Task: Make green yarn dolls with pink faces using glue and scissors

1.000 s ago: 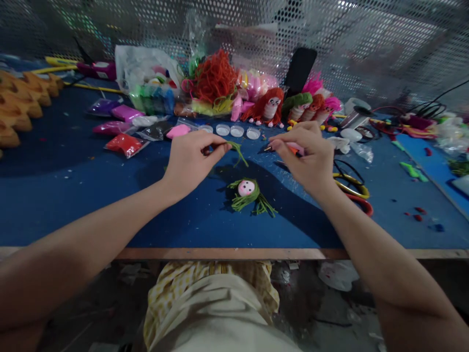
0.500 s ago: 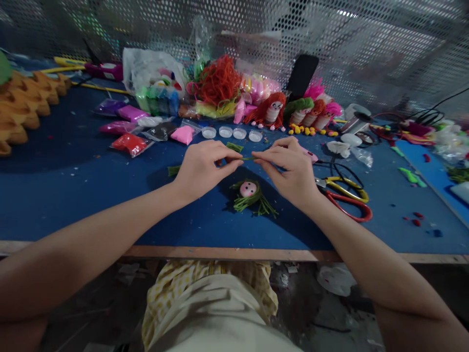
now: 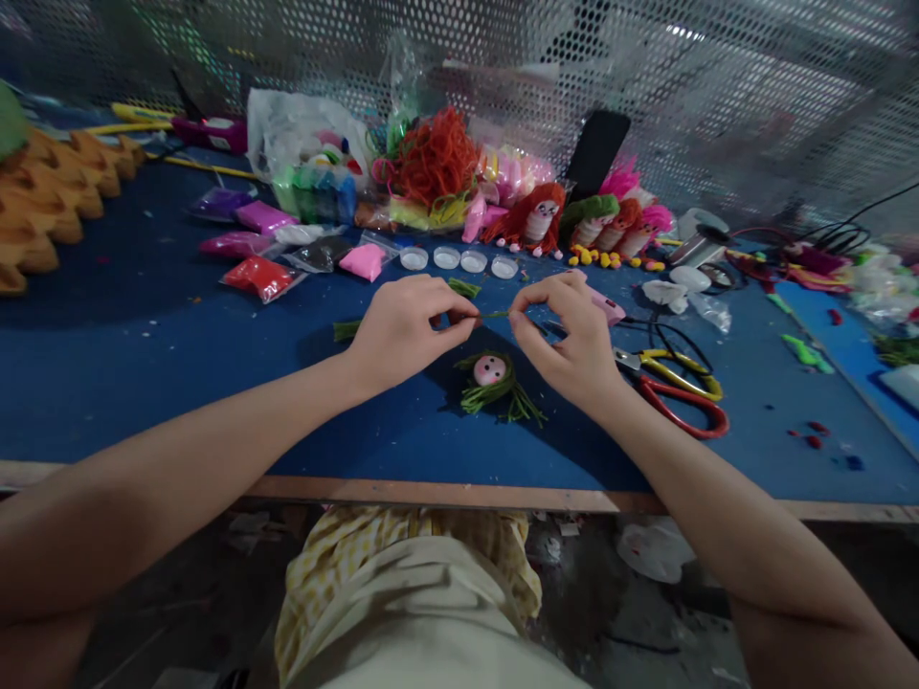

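Two hands' fingers (image 3: 468, 319) pinch, seemingly, one green strand (image 3: 494, 315).

From here I see a craft workshop: a blue-topped workbench (image 3: 215, 402) with packets of coloured clay (image 3: 262, 277), a heap of red yarn (image 3: 437, 158), large scissors (image 3: 682, 388) and a row of yarn-haired dolls (image 3: 610, 225). Scraps litter the benchtop, and a perforated metal panel (image 3: 302, 48) stands behind it.
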Tool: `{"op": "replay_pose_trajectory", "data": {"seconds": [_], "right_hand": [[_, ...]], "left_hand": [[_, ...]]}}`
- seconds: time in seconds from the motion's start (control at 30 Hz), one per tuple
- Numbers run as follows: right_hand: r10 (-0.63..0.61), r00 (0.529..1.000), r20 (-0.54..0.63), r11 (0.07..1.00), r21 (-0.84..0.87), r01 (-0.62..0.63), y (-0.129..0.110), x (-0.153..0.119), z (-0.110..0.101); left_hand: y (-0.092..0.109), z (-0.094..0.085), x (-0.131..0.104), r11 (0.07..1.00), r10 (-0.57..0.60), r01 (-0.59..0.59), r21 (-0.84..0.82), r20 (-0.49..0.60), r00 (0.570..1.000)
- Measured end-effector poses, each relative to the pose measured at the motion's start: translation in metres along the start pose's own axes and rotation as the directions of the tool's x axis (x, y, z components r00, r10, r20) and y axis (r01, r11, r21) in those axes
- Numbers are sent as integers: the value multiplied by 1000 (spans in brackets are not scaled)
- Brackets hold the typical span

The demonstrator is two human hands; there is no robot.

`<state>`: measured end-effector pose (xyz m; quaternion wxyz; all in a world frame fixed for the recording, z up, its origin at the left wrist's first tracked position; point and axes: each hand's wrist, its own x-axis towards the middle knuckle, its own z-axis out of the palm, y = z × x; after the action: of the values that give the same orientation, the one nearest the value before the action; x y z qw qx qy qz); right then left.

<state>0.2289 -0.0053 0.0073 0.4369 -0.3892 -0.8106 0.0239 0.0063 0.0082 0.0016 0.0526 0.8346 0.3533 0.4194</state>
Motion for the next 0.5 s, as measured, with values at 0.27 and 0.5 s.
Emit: {"op": "replay_pose_trajectory", "data": {"seconds": [0.27,0.5], "right_hand": [[-9,999,-42,1000,3,9,8,-2,4],[-61,998,-9,994,-88,60,13,-2,6]], "left_hand": [[-6,1,1,998,-22,17,-58,-86,996],[-2,-2,3,981,-131,113,-154,-111,985]]}}
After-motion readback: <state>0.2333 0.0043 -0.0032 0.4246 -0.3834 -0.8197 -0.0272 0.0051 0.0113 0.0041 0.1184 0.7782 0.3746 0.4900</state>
